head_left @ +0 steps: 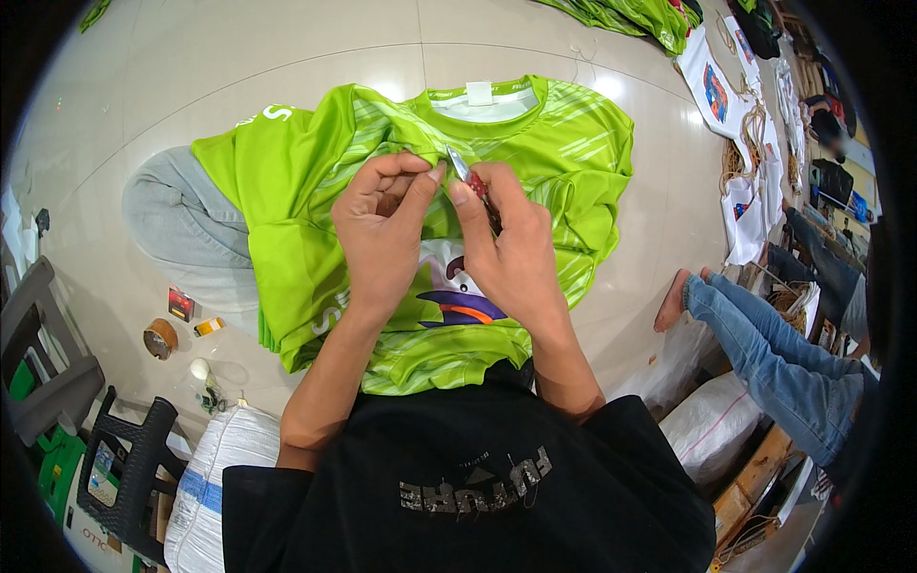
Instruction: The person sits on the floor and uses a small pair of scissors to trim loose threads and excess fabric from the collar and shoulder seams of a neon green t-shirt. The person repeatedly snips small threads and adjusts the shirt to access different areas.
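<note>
L hand (pixel 382 224) grip pinches green shirt (pixel 287 248) fabric just below collar; R hand (pixel 511 244) grip closed on small snips (pixel 470 181), blades touching pinch.

I am seeing bright, even overhead light glaring off the pale tiled floor (pixel 287 57). Soft shadows are gathering under the hands. The fisheye is bending edges and darkening the rim; the centre is staying sharp.
</note>
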Demonstrator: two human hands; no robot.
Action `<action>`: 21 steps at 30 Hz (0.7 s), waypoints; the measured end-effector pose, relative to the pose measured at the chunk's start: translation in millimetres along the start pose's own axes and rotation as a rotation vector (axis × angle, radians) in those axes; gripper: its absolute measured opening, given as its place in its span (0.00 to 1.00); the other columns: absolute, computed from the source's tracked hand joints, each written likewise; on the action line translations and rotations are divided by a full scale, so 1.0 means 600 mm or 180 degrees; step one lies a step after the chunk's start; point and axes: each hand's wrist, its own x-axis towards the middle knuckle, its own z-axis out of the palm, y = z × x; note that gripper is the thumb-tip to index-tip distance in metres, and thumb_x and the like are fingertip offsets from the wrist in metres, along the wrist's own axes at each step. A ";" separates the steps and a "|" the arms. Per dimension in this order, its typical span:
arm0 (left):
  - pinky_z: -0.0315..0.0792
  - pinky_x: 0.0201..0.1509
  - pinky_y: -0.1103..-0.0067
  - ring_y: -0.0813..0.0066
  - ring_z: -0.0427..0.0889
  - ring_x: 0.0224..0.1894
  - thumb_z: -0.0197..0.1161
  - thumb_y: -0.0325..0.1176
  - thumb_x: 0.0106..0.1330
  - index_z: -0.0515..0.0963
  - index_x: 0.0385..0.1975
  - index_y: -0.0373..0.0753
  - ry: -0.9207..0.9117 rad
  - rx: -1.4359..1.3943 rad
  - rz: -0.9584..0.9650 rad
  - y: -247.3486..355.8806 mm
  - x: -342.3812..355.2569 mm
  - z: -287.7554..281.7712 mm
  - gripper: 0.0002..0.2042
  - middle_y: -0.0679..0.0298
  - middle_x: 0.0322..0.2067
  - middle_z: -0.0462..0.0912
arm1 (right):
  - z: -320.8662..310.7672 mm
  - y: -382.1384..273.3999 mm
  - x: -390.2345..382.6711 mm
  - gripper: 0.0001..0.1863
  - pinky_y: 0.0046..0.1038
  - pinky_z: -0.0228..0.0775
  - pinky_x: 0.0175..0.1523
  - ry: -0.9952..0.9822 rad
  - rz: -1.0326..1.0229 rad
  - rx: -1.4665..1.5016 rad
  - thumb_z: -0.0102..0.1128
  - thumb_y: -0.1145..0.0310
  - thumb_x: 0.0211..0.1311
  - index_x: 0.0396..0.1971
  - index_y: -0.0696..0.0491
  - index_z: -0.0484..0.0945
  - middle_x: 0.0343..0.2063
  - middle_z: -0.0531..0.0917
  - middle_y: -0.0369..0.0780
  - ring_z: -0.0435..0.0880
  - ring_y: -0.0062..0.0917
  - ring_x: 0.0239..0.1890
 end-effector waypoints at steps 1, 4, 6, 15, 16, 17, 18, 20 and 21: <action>0.72 0.39 0.89 0.89 0.81 0.35 0.67 0.20 0.68 0.80 0.40 0.31 0.0005 -0.0022 0.0006 0.000 0.000 0.000 0.05 0.66 0.33 0.87 | -0.002 0.002 -0.002 0.08 0.34 0.65 0.25 -0.0029 0.0122 0.0031 0.58 0.71 0.72 0.42 0.60 0.71 0.20 0.79 0.48 0.79 0.37 0.18; 0.72 0.39 0.89 0.89 0.81 0.35 0.67 0.20 0.67 0.80 0.40 0.31 0.0040 0.0082 -0.0034 0.002 0.000 -0.001 0.05 0.66 0.33 0.87 | -0.009 0.009 -0.005 0.09 0.30 0.65 0.26 0.0018 0.0269 0.0097 0.59 0.71 0.72 0.43 0.60 0.72 0.21 0.79 0.45 0.77 0.28 0.19; 0.72 0.39 0.89 0.89 0.81 0.35 0.67 0.20 0.67 0.80 0.40 0.31 0.0015 0.0046 0.0009 0.003 -0.001 0.000 0.05 0.65 0.34 0.87 | -0.009 0.014 -0.001 0.10 0.26 0.64 0.26 0.0266 0.0373 0.0129 0.61 0.71 0.71 0.45 0.60 0.73 0.24 0.81 0.41 0.75 0.19 0.21; 0.73 0.41 0.88 0.88 0.82 0.36 0.66 0.18 0.68 0.79 0.40 0.31 -0.0152 -0.0034 -0.0212 0.006 -0.012 -0.001 0.05 0.64 0.35 0.87 | 0.012 0.014 0.018 0.11 0.14 0.59 0.27 0.0342 0.0154 0.0975 0.66 0.74 0.68 0.46 0.61 0.78 0.31 0.81 0.32 0.68 0.07 0.27; 0.73 0.41 0.88 0.88 0.82 0.36 0.66 0.18 0.68 0.79 0.40 0.32 -0.0182 -0.0073 -0.0127 0.003 -0.006 0.000 0.05 0.65 0.35 0.87 | 0.015 0.018 0.027 0.10 0.15 0.59 0.26 0.0390 0.0040 0.0936 0.66 0.74 0.68 0.45 0.61 0.79 0.30 0.81 0.32 0.68 0.07 0.26; 0.73 0.41 0.88 0.88 0.82 0.36 0.66 0.18 0.68 0.79 0.40 0.32 -0.0182 -0.0051 -0.0146 0.002 -0.007 -0.001 0.05 0.65 0.35 0.87 | 0.015 0.019 0.030 0.09 0.15 0.59 0.26 0.0410 -0.0003 0.0893 0.66 0.73 0.68 0.44 0.60 0.79 0.29 0.81 0.32 0.68 0.06 0.25; 0.73 0.40 0.88 0.88 0.82 0.36 0.66 0.18 0.68 0.79 0.40 0.32 -0.0194 -0.0049 -0.0143 0.001 -0.006 -0.001 0.05 0.65 0.35 0.87 | 0.014 0.020 0.032 0.08 0.15 0.59 0.26 0.0451 0.0071 0.0850 0.66 0.73 0.68 0.43 0.60 0.80 0.27 0.81 0.32 0.68 0.06 0.24; 0.73 0.42 0.88 0.87 0.82 0.37 0.66 0.18 0.67 0.79 0.40 0.32 -0.0219 -0.0027 -0.0183 0.000 -0.005 -0.003 0.05 0.65 0.35 0.87 | 0.007 0.019 0.036 0.07 0.16 0.57 0.25 0.0553 -0.0110 0.0494 0.66 0.72 0.68 0.42 0.58 0.81 0.24 0.79 0.30 0.66 0.06 0.22; 0.74 0.44 0.87 0.86 0.83 0.38 0.66 0.19 0.67 0.79 0.41 0.33 -0.0234 -0.0006 -0.0222 0.000 -0.004 -0.005 0.06 0.65 0.36 0.87 | 0.001 0.019 0.038 0.07 0.17 0.57 0.24 0.0617 -0.0148 0.0317 0.66 0.71 0.68 0.41 0.57 0.81 0.23 0.78 0.30 0.66 0.06 0.21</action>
